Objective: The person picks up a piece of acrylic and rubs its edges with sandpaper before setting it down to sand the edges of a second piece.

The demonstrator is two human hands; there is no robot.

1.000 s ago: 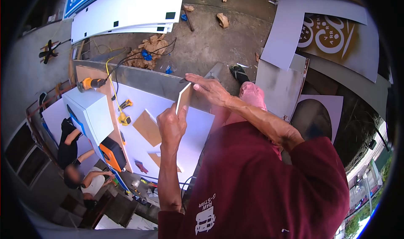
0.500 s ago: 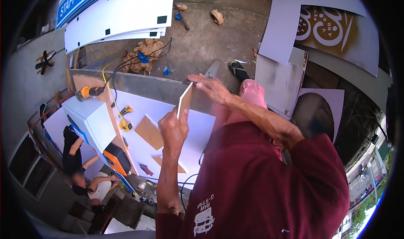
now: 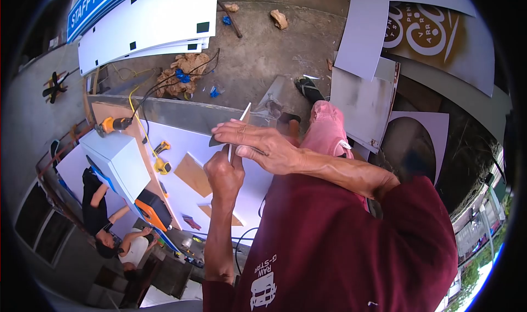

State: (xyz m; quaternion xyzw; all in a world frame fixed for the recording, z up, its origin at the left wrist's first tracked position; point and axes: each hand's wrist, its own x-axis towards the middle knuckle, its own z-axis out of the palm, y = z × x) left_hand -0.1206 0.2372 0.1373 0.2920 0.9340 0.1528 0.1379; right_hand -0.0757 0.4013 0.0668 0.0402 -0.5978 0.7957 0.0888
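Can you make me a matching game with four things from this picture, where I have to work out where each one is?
Things:
1. thin board
2. orange power tool
3. blue sign
4. white box

Places:
A. top left corner of the picture, beside the white sheets
B. standing on the left part of the workbench
C. gripped upright in the left hand
D. lying at the bench's far corner, next to a yellow cable

Pairs: 1-C, 2-D, 3-A, 4-B
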